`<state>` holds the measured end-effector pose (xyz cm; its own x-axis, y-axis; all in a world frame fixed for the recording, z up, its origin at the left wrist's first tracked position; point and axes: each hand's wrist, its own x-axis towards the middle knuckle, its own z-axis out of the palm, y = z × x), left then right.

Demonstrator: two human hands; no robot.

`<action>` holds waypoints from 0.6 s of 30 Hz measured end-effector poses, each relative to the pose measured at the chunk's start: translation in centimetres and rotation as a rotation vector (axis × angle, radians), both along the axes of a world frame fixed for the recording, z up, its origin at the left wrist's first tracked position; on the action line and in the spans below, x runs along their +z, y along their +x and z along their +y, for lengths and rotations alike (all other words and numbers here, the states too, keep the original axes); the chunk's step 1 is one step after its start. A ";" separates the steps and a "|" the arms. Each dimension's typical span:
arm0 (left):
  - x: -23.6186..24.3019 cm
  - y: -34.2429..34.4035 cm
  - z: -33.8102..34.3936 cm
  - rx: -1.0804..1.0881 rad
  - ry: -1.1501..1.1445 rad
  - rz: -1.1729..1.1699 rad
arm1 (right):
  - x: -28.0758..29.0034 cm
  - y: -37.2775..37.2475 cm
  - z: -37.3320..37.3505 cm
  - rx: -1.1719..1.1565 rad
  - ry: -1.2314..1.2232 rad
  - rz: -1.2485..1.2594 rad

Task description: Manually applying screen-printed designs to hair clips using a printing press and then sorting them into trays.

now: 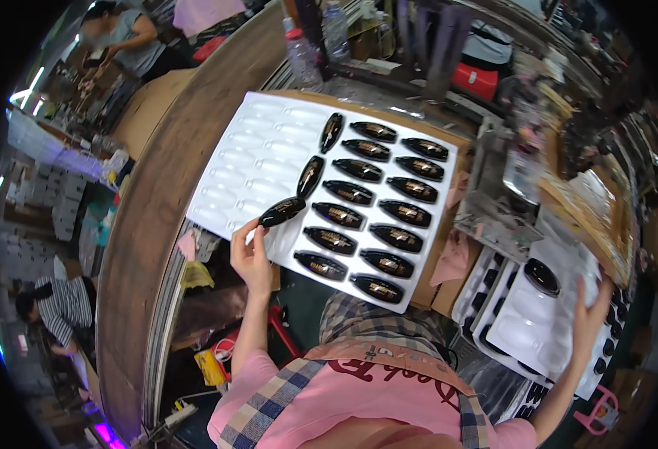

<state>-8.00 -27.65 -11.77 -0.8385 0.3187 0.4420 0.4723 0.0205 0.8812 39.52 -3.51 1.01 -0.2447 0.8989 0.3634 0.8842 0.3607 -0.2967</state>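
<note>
Your left hand (251, 258) pinches a black oval piece (282, 212) at its lower-left end, fingers closed on it. The piece lies just up-right of the fingers, long axis tilted up to the right, over the white tray (239, 161) beside the filled rows. Your right hand (589, 310) lies open and flat on a stack of white trays (523, 314), well apart, so left is nearer.
</note>
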 end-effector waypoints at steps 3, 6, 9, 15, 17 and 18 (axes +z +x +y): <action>-2.8 0.6 0.3 0.045 0.016 -0.047 | -0.2 7.5 -0.6 -0.136 0.310 -0.132; -5.4 0.6 -1.8 0.100 -0.120 0.050 | -3.9 21.3 0.4 -0.436 0.253 -0.264; -4.5 2.5 -1.9 0.117 -0.161 -0.019 | -9.0 35.5 -2.3 -0.748 -0.054 -0.514; -5.0 2.2 -2.9 0.050 -0.446 0.339 | -7.2 32.9 -4.3 -0.777 -0.230 0.038; -4.2 1.8 -3.2 0.028 -0.514 0.444 | -6.8 32.7 -4.5 -0.767 -0.257 -0.007; -3.1 1.7 -3.0 0.028 -0.535 0.490 | -6.4 32.0 -4.5 -0.708 -0.213 0.031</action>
